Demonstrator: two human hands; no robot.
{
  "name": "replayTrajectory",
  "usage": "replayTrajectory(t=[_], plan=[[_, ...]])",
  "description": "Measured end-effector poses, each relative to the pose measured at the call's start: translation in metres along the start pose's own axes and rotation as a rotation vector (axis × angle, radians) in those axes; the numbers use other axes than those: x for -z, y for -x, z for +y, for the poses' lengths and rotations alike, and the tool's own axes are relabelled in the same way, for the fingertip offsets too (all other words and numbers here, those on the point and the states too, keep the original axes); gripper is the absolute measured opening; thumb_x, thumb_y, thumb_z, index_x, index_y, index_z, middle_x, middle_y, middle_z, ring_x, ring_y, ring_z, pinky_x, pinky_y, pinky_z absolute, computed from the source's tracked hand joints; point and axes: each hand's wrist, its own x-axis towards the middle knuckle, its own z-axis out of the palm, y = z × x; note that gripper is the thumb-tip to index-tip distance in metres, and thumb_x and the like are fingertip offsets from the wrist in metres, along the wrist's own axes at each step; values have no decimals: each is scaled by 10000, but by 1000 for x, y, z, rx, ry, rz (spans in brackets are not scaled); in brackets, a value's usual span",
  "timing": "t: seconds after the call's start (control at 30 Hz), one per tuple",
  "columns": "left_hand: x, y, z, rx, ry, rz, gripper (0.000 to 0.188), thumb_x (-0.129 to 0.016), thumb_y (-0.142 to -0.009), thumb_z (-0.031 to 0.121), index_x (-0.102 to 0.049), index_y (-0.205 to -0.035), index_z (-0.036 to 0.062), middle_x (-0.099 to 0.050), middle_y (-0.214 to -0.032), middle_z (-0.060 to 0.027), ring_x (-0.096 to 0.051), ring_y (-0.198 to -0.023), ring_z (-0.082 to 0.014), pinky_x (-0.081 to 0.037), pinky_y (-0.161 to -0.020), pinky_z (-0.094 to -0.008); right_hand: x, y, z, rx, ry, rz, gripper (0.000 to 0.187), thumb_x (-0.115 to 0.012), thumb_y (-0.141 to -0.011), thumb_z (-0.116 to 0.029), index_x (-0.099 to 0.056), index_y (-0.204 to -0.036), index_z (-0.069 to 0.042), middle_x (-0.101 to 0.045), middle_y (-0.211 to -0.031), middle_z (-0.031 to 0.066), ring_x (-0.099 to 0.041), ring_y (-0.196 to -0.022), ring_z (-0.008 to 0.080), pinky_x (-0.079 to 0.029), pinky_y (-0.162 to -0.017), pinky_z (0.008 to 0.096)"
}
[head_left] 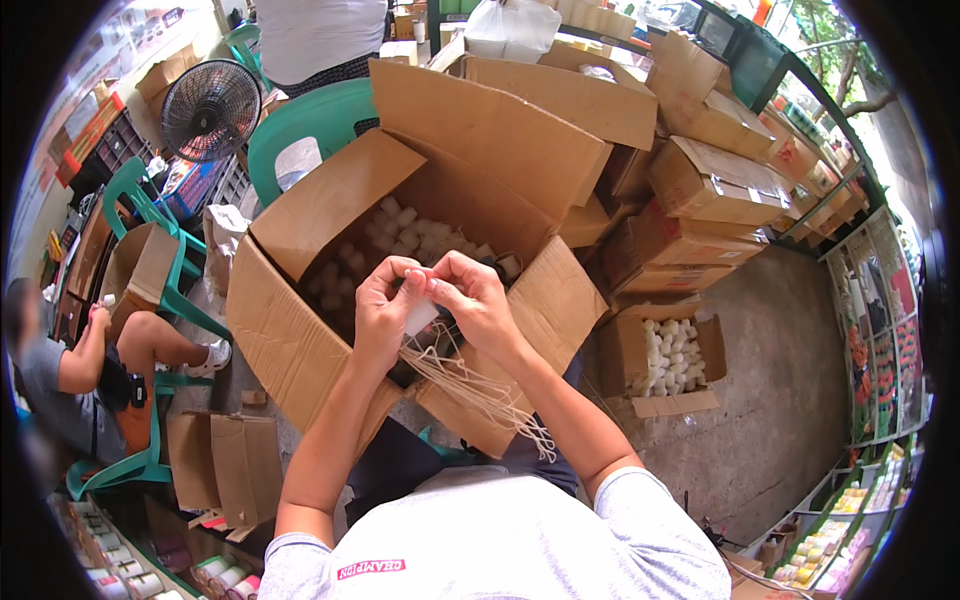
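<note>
My left hand [385, 305] and my right hand [472, 300] meet over a large open cardboard box [480, 150], thumbs and fingertips pinched together. Between them is a small white cylindrical piece [421, 318], much like a votive candle. Fingers cover its upper end, so what they pinch there is hidden. A bundle of thin off-white cords [470, 385] lies just below my right hand and drapes over the box's near flap. Inside the box, many similar white pieces [410, 232] lie in a loose heap beyond my hands.
A smaller carton [640, 350] of white pieces stands on the floor at right. Stacked cartons [710, 210] rise behind it. A green chair [290, 140] and a black fan [210, 110] are at far left. Another person [90, 370] sits at left, holding a small white piece.
</note>
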Motion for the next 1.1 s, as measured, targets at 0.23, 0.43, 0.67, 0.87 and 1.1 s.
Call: replayTrajectory(t=[0.23, 0.43, 0.67, 0.87, 1.1], plan=[[7, -1, -5, 89, 125, 33, 318, -567, -971, 402, -522, -913, 93, -526, -866, -7, -583, -677, -105, -510, -522, -257, -8, 5, -1, 71, 158, 67, 141, -644, -895, -103, -600, -852, 25, -570, -718, 34, -595, -707, 109, -501, -611, 256], [11, -35, 2, -54, 144, 284, 603, -410, -982, 545, -463, -1263, 15, -554, -1035, -72, -586, -952, -168, -509, -809, -322, -5, -13, -43, -91, 612, -116, 291, -728, -856, -241, -681, -927, 37, -704, -847, 170, -690, -821, 216, -528, -720, 353], [-22, -36, 17, -75, 175, 53, 467, -429, -1037, 353, -396, -1352, 9, -527, -1335, -190, -570, -1146, -240, -475, -958, -349, 3, -43, -37, 138, 592, -15, 95, -656, -872, -48, -647, -851, 44, -649, -724, 54, -564, -662, 94, -485, -613, 283], [18, -6, 18, 81, 590, 65, 455, -504, -1008, 317, -435, -1362, 38, -559, -1310, -190, -597, -1045, -210, -495, -830, -326, 40, -36, -52, -74, 651, -664, 109, -625, -893, -72, -696, -940, -4, -664, -834, 53, -593, -762, 90, -501, -674, 279], [29, 37, 16, 316, 532, -22, 501, -433, -1018, 448, -484, -1278, 24, -602, -975, -103, -437, -631, -88, -400, -613, -246, 74, -115, 25, 73, 1282, -662, 306, -657, -890, -270, -690, -1066, -23, -703, -1068, 148, -674, -965, 301, -533, -821, 387]])
